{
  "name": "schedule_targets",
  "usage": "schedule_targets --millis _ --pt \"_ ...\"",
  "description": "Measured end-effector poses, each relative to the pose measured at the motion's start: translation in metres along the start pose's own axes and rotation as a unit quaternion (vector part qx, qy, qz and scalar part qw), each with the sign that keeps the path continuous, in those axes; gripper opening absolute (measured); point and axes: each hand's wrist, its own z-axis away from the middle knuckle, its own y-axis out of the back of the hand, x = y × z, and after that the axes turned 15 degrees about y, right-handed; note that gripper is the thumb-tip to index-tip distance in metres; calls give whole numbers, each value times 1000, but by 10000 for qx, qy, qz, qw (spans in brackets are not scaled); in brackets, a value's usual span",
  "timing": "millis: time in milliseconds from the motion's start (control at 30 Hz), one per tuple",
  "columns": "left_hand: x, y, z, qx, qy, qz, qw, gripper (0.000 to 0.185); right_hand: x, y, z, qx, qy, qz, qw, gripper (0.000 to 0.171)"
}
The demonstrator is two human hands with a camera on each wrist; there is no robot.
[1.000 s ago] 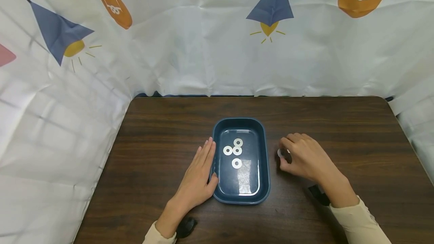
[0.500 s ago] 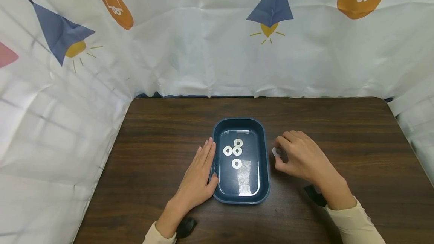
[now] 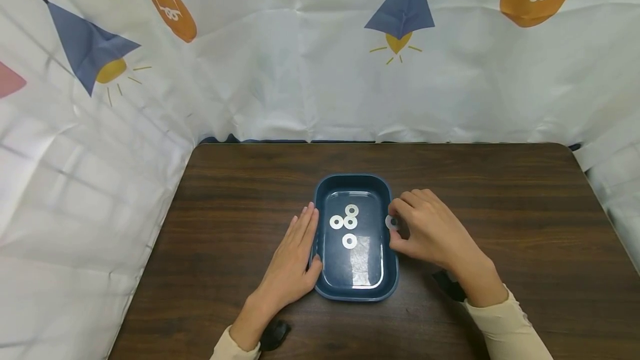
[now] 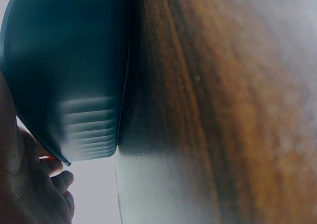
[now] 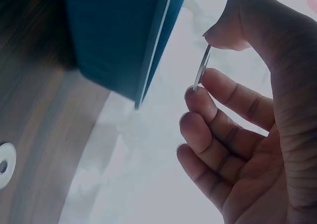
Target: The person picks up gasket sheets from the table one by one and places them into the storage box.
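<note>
Pinching a flat round washer (image 3: 388,222) between the thumb and fingertips, the right hand (image 3: 432,229) holds it up at the right rim of the blue tray (image 3: 353,297). Four more washers (image 3: 344,241) lie flat in the tray: three touch in a bunch, and one sits a bit nearer by itself. The left hand (image 3: 287,271) rests along the tray's left side with its fingers straight. Another washer (image 5: 11,165) lies on the brown table (image 3: 240,204), seen from the right wrist.
</note>
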Motion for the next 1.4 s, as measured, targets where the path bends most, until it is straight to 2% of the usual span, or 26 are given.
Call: schedule_targets --millis 533,800,967,1233,1400 --pt "1 0 2 27 -7 1 10000 98 -7 -10 -19 -147 -120 -345 9992 26" --pt "0 0 1 52 -64 -86 9999 98 -9 -11 -32 -496 -125 -479 9975 27" --pt "0 1 -1 39 -81 -109 9999 97 -10 -12 -41 -706 101 -459 9964 28" --pt "0 1 -2 -54 -40 -75 9999 96 -8 -12 -55 -1322 205 -576 9893 31" --pt "0 1 -2 -56 -37 -59 10000 97 -6 -14 -62 -1536 407 -606 9854 28"
